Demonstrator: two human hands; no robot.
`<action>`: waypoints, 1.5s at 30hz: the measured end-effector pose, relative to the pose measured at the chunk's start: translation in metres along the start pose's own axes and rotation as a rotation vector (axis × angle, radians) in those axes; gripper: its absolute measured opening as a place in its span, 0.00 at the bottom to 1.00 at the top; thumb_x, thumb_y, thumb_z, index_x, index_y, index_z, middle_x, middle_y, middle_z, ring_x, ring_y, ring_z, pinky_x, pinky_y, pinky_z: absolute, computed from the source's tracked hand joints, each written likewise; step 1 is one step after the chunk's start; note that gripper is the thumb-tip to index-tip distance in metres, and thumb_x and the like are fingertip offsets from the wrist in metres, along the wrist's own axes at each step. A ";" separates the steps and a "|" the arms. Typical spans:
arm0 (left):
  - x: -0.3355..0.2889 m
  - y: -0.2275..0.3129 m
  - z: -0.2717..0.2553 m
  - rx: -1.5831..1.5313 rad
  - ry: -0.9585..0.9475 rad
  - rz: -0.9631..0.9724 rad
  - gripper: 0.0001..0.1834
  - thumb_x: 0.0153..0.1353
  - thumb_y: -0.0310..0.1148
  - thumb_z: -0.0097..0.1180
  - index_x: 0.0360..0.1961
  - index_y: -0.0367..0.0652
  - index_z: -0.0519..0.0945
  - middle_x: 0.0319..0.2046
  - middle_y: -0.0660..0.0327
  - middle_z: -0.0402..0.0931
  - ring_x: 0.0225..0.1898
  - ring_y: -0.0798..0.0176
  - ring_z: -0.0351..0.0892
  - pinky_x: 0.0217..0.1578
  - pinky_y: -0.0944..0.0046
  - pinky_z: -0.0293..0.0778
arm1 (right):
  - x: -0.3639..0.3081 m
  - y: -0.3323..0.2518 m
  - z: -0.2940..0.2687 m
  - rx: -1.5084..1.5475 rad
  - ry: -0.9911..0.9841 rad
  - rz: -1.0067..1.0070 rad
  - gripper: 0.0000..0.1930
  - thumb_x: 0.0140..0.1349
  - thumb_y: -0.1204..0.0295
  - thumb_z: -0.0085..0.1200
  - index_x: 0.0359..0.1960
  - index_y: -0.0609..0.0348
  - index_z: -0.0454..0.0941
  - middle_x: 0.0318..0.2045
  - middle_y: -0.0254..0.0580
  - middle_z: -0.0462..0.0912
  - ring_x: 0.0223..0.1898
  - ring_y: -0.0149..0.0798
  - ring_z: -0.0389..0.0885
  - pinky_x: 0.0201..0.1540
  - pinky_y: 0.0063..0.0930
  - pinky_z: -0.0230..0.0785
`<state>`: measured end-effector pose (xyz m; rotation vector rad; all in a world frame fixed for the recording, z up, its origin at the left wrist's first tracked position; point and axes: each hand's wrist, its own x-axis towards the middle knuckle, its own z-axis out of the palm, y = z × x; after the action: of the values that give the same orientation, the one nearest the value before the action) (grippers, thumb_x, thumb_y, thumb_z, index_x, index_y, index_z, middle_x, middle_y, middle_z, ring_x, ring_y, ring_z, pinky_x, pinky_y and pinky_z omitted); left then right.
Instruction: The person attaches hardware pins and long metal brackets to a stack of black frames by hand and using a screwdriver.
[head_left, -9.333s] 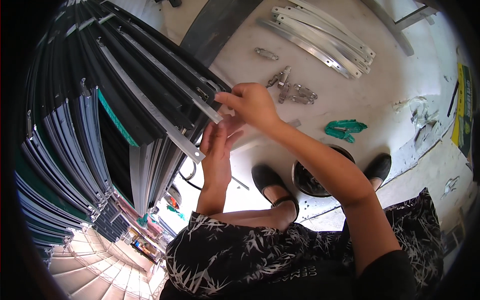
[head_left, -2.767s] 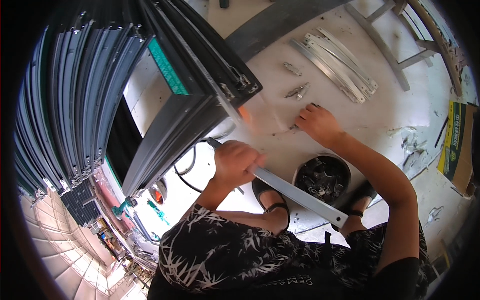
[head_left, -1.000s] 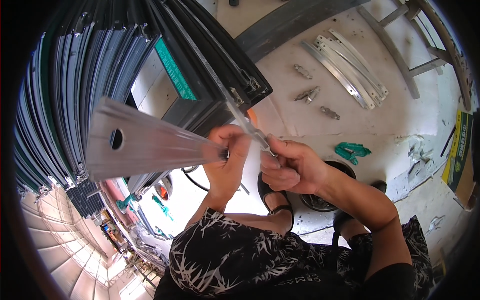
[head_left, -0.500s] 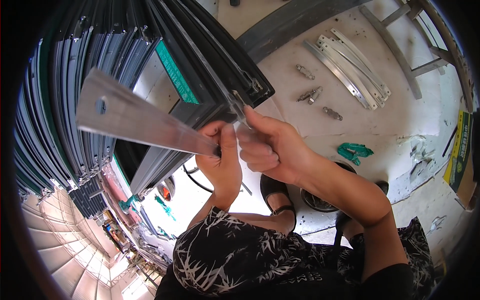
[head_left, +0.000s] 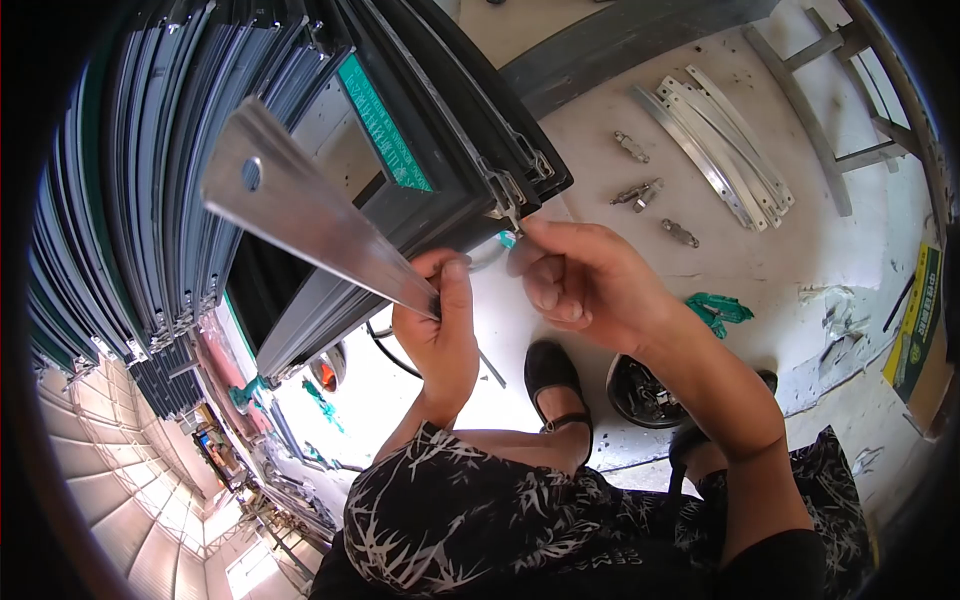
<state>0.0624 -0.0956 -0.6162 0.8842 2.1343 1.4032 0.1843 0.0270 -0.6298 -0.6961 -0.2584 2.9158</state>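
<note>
My left hand [head_left: 446,335] is closed round the near end of a flat, shiny metal strip [head_left: 310,215]. The strip tilts up to the left, and a round hole shows near its far end. At the corner of a dark window-like frame [head_left: 440,205], my right hand [head_left: 600,285] has its thumb and forefinger pinched beside a small metal fitting [head_left: 507,195]. Whatever lies between those fingertips is hidden or too small to name; the other fingers curl under. A green label [head_left: 385,120] runs along the frame.
Many dark frames [head_left: 165,190] stand stacked at the left. On the pale surface at the right lie several metal strips [head_left: 715,150], metal fittings [head_left: 637,195] and a crumpled green scrap [head_left: 718,312]. A dark bowl [head_left: 645,392] of small parts sits by my feet; metal legs [head_left: 800,120] stand far right.
My right hand has moved right, away from the left hand, and is now apart from it at the frame corner. The left hand still grips the strip, whose far end has shifted right and up.
</note>
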 end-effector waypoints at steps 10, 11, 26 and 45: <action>-0.009 0.009 -0.005 0.035 -0.289 0.093 0.05 0.61 0.26 0.53 0.37 0.37 0.74 0.23 0.71 0.69 0.24 0.81 0.62 0.25 0.79 0.58 | 0.012 0.006 -0.006 0.096 -0.069 -0.126 0.17 0.64 0.59 0.52 0.29 0.63 0.76 0.16 0.33 0.74 0.15 0.23 0.69 0.15 0.14 0.55; -0.009 0.008 -0.002 0.026 -0.306 0.087 0.06 0.60 0.27 0.54 0.37 0.37 0.73 0.23 0.71 0.68 0.24 0.80 0.62 0.26 0.78 0.59 | 0.013 0.007 -0.005 0.105 -0.056 -0.131 0.16 0.63 0.60 0.53 0.29 0.62 0.76 0.17 0.33 0.75 0.15 0.23 0.69 0.15 0.13 0.55; -0.016 0.019 0.031 -0.099 -0.774 -0.186 0.19 0.56 0.28 0.54 0.48 0.36 0.68 0.36 0.56 0.71 0.36 0.63 0.71 0.38 0.63 0.69 | -0.063 0.023 0.017 -0.693 -0.004 -0.832 0.30 0.62 0.67 0.49 0.63 0.66 0.54 0.52 0.49 0.69 0.53 0.39 0.69 0.57 0.34 0.58; 0.088 0.082 -0.005 0.835 -0.577 0.908 0.18 0.44 0.18 0.50 0.39 0.41 0.80 0.44 0.59 0.76 0.55 0.55 0.71 0.60 0.50 0.55 | -0.080 0.023 -0.002 -0.713 0.332 -0.019 0.18 0.68 0.61 0.46 0.44 0.67 0.75 0.24 0.36 0.76 0.26 0.26 0.69 0.28 0.21 0.64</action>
<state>0.0196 -0.0127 -0.5402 2.4244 1.8470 0.3144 0.2539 -0.0086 -0.6016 -1.2276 -1.2733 2.5874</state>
